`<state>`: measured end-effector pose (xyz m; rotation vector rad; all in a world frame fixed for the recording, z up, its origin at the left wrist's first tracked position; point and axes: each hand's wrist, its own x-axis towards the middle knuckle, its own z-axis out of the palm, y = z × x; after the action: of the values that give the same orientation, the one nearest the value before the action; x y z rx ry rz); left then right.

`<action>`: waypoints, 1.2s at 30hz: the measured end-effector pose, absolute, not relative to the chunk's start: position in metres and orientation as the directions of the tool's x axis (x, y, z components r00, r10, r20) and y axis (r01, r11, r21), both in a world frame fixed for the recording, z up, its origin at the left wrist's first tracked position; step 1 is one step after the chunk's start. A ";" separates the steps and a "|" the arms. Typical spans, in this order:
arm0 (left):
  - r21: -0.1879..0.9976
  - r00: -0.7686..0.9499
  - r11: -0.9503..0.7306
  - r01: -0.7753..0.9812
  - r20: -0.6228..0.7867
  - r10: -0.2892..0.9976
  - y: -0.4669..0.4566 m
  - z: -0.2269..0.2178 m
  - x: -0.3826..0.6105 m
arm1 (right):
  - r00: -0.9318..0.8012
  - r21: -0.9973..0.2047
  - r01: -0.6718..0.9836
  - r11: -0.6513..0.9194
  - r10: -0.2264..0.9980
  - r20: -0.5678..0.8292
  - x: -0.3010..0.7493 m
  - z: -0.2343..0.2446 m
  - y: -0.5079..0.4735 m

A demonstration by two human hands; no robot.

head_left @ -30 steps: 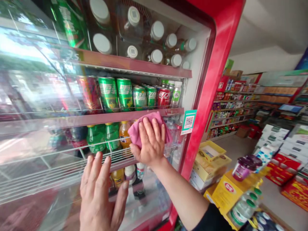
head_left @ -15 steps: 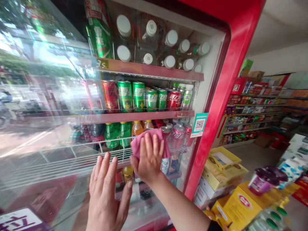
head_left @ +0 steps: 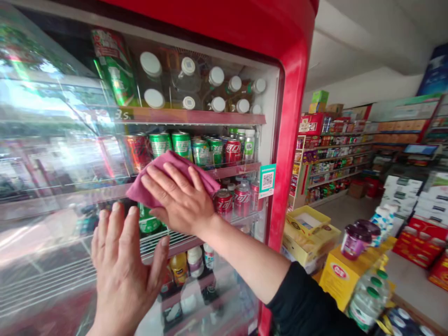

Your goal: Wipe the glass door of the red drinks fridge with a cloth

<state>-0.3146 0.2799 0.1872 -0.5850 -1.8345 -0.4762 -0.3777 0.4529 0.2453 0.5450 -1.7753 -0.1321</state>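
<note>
Two hands against one big red cooler [head_left: 292, 140] — its glass door [head_left: 52, 186] full of street reflections. Behind the glass, shelves of green and red cans [head_left: 196, 149], white-capped bottles [head_left: 217, 88] above. Left hand [head_left: 121, 275] flat on the pane, fingers spread, holding nothing. Right hand [head_left: 178, 198] palm-down, fingers splayed, pressing a pink cloth [head_left: 154, 182] to the glass in front of the can shelf. Small QR sticker [head_left: 267, 180] at the door's right edge — just beside the frame.

Glass door [head_left: 70, 154] blocks reach to cans [head_left: 182, 144], open aisle [head_left: 339, 210] right
</note>
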 end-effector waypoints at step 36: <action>0.000 -0.146 0.854 0.521 0.985 0.089 0.252 0.251 -0.360 | -0.140 0.477 -0.298 0.827 -0.532 0.835 -0.397 0.281 0.571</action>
<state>-0.3604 0.2524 0.2513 -0.4760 -1.6935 -0.4007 -0.3969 0.5713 0.2815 0.6437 -1.7391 -0.2287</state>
